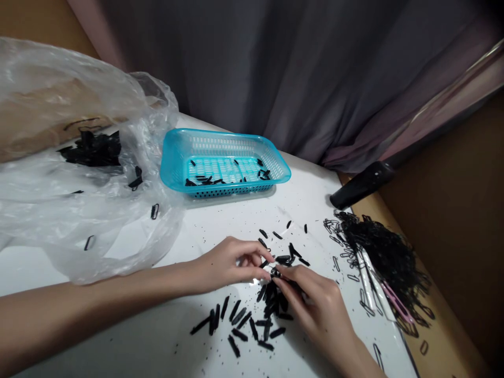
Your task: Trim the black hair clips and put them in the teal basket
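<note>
Grip: left hand (225, 265), right hand (321, 302) on one black piece (275, 272).

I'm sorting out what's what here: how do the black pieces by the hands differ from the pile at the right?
The black pieces look solid and narrow; the pile shows many thin open loops at its edges. The black pieces are partly spread out, while the pile is a dense tangle. Both are black and lie at least partly on the white table.
</note>
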{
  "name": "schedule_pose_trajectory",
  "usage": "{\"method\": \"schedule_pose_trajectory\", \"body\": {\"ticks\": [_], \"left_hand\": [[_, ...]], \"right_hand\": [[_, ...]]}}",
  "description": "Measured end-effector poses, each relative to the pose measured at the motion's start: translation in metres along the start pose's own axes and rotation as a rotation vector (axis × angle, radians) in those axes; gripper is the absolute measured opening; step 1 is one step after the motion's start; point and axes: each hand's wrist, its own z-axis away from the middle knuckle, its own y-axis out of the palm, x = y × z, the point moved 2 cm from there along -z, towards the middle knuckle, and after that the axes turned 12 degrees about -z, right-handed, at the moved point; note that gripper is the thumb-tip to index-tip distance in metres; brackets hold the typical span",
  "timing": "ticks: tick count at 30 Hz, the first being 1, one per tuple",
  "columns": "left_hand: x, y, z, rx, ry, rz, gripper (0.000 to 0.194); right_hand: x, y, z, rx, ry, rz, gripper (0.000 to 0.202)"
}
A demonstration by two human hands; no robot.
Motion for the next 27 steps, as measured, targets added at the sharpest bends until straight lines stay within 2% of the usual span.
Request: {"method": "schedule_pose_trajectory", "body": {"ticks": [5, 14, 21, 27], "left_hand": [[0.0003, 0.0007, -0.0008, 0.012, -0.01, 0.0, 0.021], [0.0013, 0.0009, -0.0001, -0.002, -0.047, 0.025, 0.023], [0.0039, 0.0046, 0.0014, 0.063, 0.005, -0.037, 0.031], [0.0034, 0.0057, 0.0013, 0.078, 0.004, -0.033, 0.029]], "right_hand": [[-0.001, 0.003, -0.0005, 0.028, -0.014, 0.021, 0.015], [0.0025, -0.0003, -0.0003, -0.025, -0.057, 0.012, 0.017], [0.0024, 0.0056, -0.0012, -0.005, -0.116, 0.136, 0.021], [0.0013, 0.0091, 0.0006, -0.016, -0.14, 0.192, 0.02]]}}
